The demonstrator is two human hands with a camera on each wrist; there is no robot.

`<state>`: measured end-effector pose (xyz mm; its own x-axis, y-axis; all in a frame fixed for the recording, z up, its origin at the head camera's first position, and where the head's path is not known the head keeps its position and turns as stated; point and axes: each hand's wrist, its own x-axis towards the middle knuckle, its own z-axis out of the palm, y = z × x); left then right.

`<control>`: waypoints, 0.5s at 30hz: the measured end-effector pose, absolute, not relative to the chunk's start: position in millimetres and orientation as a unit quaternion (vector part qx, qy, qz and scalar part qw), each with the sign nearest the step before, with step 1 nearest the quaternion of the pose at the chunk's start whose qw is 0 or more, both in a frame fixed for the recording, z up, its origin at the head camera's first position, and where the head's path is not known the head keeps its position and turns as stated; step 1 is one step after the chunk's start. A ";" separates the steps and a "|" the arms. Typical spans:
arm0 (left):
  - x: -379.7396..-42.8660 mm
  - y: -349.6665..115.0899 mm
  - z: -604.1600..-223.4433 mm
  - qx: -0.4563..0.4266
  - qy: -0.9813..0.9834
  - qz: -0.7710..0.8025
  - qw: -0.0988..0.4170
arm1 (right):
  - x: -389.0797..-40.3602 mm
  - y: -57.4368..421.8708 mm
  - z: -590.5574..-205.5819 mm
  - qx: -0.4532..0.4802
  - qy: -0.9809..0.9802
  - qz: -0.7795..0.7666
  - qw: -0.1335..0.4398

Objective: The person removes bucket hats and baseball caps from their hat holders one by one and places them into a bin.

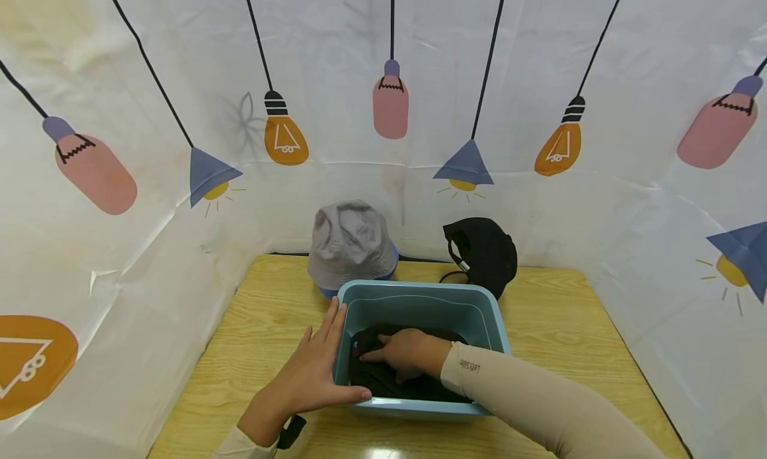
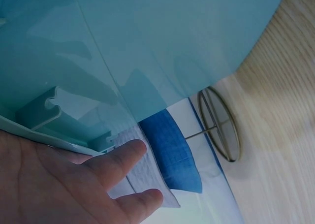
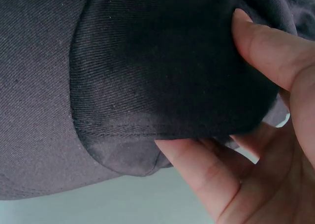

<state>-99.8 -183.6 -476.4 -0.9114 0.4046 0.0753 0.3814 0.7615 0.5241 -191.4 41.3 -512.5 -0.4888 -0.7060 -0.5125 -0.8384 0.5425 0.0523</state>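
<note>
A light blue plastic bin (image 1: 422, 406) stands on the wooden table. My left hand (image 1: 314, 369) rests along its left rim, fingers extended; thumb and fingertips show beside the bin wall (image 2: 162, 37) in the left wrist view. Inside the bin my right hand (image 1: 407, 356) is at a dark cap (image 1: 383, 379). In the right wrist view the thumb (image 3: 261, 47) lies over the cap's dark twill (image 3: 147, 76) and the fingers (image 3: 197, 170) go under its stitched edge. Part of the cap is hidden by the hand and forearm.
Behind the bin, a grey bucket hat (image 1: 350, 242) with a blue underside stands left and a black cap (image 1: 488, 252) stands right. An oval wire base (image 2: 219, 123) shows under the bucket hat. A white lamp-printed sheet (image 1: 353, 179) borders the table (image 1: 551, 326).
</note>
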 end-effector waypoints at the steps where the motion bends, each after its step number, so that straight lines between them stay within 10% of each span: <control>1: -99.7 -183.5 -476.4 0.209 0.938 0.275 0.020 | -191.5 41.1 -512.9 -0.452 0.850 0.150 0.223; 15: -99.3 -183.2 -475.6 0.209 0.937 0.280 0.020 | -191.8 40.2 -511.1 -0.433 0.856 0.137 0.246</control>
